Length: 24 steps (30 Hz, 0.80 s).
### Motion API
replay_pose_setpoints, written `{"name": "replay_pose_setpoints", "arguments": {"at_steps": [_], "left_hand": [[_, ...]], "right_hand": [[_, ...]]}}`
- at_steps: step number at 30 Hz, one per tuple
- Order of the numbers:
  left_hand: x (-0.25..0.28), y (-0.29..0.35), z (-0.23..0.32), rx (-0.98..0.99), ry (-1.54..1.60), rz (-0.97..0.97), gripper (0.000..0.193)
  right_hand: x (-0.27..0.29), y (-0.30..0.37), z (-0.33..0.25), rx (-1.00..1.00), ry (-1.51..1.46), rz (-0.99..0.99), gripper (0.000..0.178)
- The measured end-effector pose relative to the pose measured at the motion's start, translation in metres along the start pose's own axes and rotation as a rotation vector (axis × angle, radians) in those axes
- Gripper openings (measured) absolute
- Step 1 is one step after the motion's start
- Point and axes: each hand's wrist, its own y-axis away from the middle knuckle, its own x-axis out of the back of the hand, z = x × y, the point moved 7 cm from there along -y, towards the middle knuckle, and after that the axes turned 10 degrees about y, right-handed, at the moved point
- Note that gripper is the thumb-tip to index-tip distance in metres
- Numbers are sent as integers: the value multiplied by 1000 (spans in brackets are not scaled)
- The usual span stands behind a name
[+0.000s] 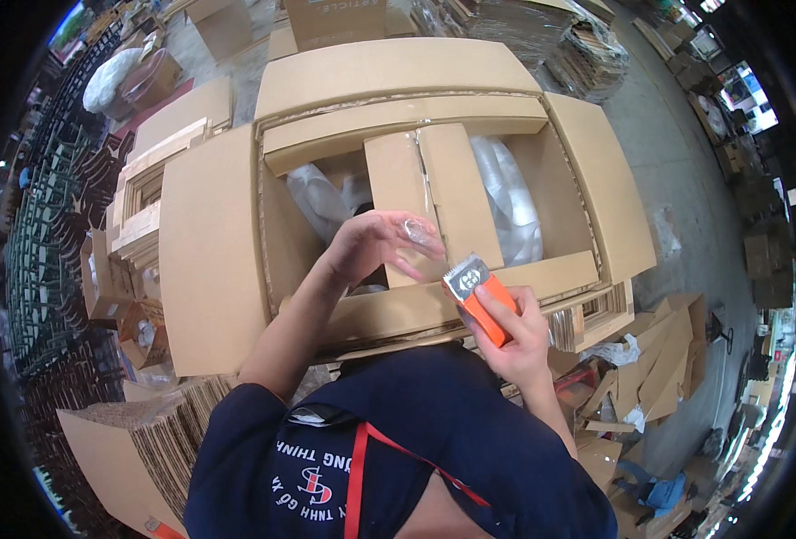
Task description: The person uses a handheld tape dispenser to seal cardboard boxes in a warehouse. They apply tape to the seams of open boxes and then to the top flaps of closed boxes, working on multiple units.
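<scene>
A large open cardboard carton [353, 310] stands in front of me with its flaps folded out. Across its middle lies a cardboard insert [459, 180], with a strip of clear tape along its seam. Curved pieces in white wrapping [508, 202] show on both sides of it. My left hand [375, 247] is over the carton's near half, fingers bent around a crumpled bit of clear tape [418, 235]. Near the carton's front edge my right hand [516, 337] grips an orange tape dispenser [486, 305] with a toothed metal end, close to the left fingertips.
Stacked flat cardboard [160, 440] leans at the lower left. Wooden frames [137, 202] and green chair frames [57, 225] stand to the left. Plastic-wrapped bundles [586, 58] sit beyond the carton. Loose cardboard [658, 350] lies to the right, near a person in blue [663, 490].
</scene>
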Motion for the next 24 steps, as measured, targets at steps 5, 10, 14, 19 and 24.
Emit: {"name": "replay_pose_setpoints", "arguments": {"at_steps": [5,10,14,19,24], "left_hand": [[-5,8,6,69,-576,390,30],[2,-1,36,-17,-669,474,23],[0,-77,95,-154,-1105,453,22],[38,-166,279,-778,-1470,493,28],[107,-231,259,-635,-1935,550,30]], "right_hand": [[-2,1,-3,55,131,-77,64],[-2,-3,-8,97,184,-56,65],[-15,-10,-12,-45,157,89,66],[-28,-17,-31,-131,124,72,64],[-53,-71,15,-326,246,-121,52]]}}
